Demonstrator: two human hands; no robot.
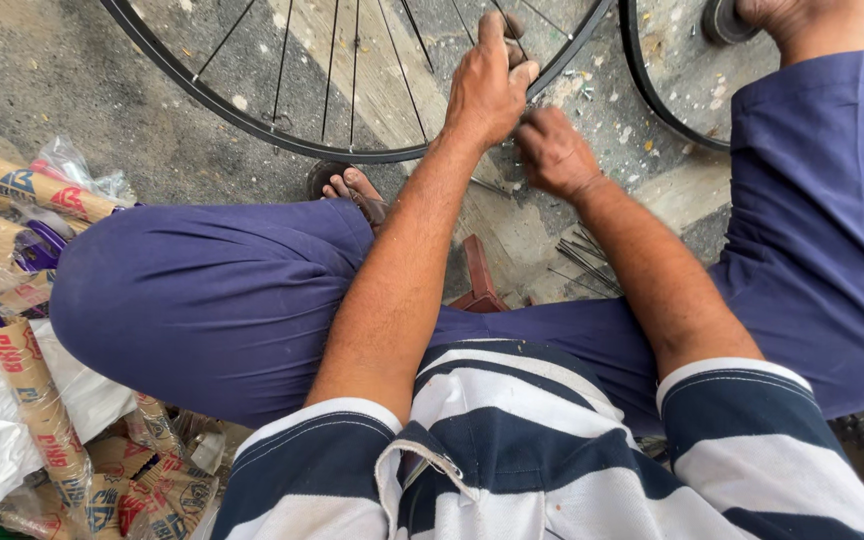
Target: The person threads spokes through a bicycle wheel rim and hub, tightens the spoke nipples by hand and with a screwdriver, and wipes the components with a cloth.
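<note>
A: Where are the hands?

B: Seen from above, a seated person in dark blue trousers (212,300) and a navy-and-white striped shirt (512,450) reaches forward. The left hand (487,90) rests on the black rim of a spoked bicycle wheel (252,118) that stands on the concrete floor (42,70); its fingers (493,30) curl over the rim, holding it at its lower right arc.

A: And the right hand?

B: The right hand (552,152) sits just below and beside the left, close to the rim. Its fingers are bunched narrow, pinching something thin near the rim; it is too small to tell what.

A: What lies around them?

B: A bare foot in a sandal (349,185) shows just under the wheel, beside the left knee. Loose thin metal spokes (582,262) lie on the floor between the legs, near a small reddish-brown block (479,275). A second wheel (652,85) stands at upper right. At far left are cardboard tubes wrapped in clear plastic (27,185).
</note>
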